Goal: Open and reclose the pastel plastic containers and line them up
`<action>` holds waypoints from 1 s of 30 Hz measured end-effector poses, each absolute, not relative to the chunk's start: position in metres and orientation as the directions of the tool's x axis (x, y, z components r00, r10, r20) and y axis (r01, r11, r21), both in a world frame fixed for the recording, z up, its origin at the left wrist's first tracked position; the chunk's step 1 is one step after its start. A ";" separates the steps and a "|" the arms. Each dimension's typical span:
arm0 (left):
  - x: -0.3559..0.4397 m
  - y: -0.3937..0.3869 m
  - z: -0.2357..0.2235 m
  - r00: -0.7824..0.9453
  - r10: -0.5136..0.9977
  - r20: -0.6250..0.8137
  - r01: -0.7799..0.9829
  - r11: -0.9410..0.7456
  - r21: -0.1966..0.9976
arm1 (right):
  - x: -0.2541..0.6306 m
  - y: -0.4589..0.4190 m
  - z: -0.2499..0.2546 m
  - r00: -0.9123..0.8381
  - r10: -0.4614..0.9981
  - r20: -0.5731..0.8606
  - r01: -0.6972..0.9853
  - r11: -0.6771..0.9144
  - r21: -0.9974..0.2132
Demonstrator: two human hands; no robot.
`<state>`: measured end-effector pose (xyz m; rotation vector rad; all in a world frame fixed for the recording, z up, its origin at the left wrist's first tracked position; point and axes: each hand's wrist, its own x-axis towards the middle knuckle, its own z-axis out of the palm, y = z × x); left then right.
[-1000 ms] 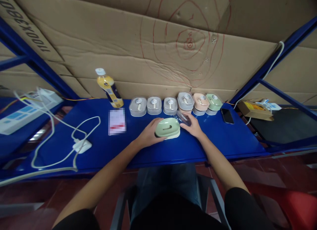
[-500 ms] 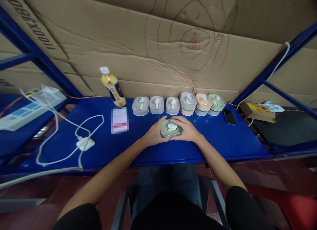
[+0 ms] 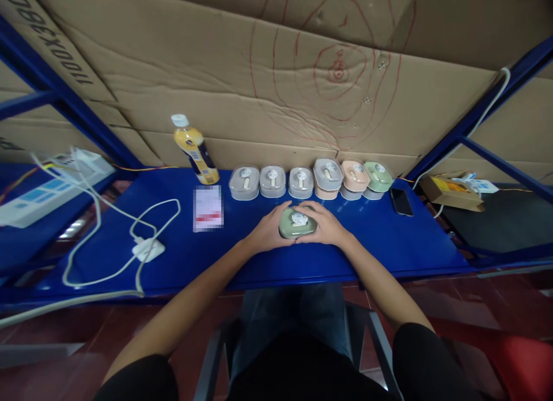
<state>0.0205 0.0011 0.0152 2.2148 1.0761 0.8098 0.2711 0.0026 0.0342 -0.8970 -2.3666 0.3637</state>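
Observation:
Both my hands are closed round a green lidded box [image 3: 297,223] with a round white sticker and a pale piece on its lid. My left hand [image 3: 268,228] grips its left side, and my right hand [image 3: 326,225] its right side. The box is near the middle of the blue table, tilted slightly. Beyond it, along the back, runs a row of similar boxes: several grey ones such as the grey box [image 3: 244,182], a peach box [image 3: 355,175] resting on a grey one, and a green box [image 3: 378,177] at the right end.
A yellow drink bottle [image 3: 196,150] stands at the back left, with a blurred card [image 3: 208,208] before it. A white plug adapter [image 3: 148,249] and looping cable lie on the left. To the right is a phone [image 3: 401,202]. Cardboard [image 3: 194,61] walls the back.
Almost nothing differs. My hands stay round the green box, and the whole view has shifted very slightly.

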 end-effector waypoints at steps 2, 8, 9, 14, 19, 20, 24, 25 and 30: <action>0.019 0.002 0.015 0.499 0.822 0.276 0.488 -0.530 0.694 | 0.271 0.005 0.032 -0.604 0.687 0.404 0.520 0.724 -0.454; 0.017 0.005 0.005 0.522 0.815 0.251 0.469 -0.521 0.713 | 0.269 0.009 0.033 -0.614 0.714 0.335 0.544 0.691 -0.476; 0.017 0.005 0.003 0.519 0.816 0.255 0.473 -0.523 0.709 | 0.268 0.009 0.033 -0.616 0.709 0.343 0.535 0.696 -0.479; 0.016 0.003 0.002 0.502 0.811 0.299 0.488 -0.551 0.677 | 0.273 0.008 0.021 -0.575 0.717 0.394 0.482 0.686 -0.546; 0.013 0.001 0.016 0.283 0.829 0.483 0.547 -0.553 0.628 | 0.292 0.013 0.015 -0.393 0.786 0.477 0.437 0.616 -0.655; 0.015 0.005 0.020 0.207 0.820 0.534 0.564 -0.546 0.620 | 0.296 0.015 0.015 -0.319 0.805 0.500 0.428 0.593 -0.682; 0.038 0.039 0.037 -0.047 0.776 0.629 0.654 -0.451 0.607 | 0.307 0.024 0.018 -0.064 0.856 0.514 0.415 0.491 -0.766; 0.048 0.050 0.041 -0.082 0.779 0.622 0.678 -0.414 0.608 | 0.308 0.025 0.018 -0.038 0.863 0.504 0.420 0.472 -0.775; 0.107 0.089 0.058 -0.124 0.877 0.465 0.774 -0.208 0.598 | 0.304 0.025 0.017 -0.049 0.876 0.480 0.480 0.442 -0.758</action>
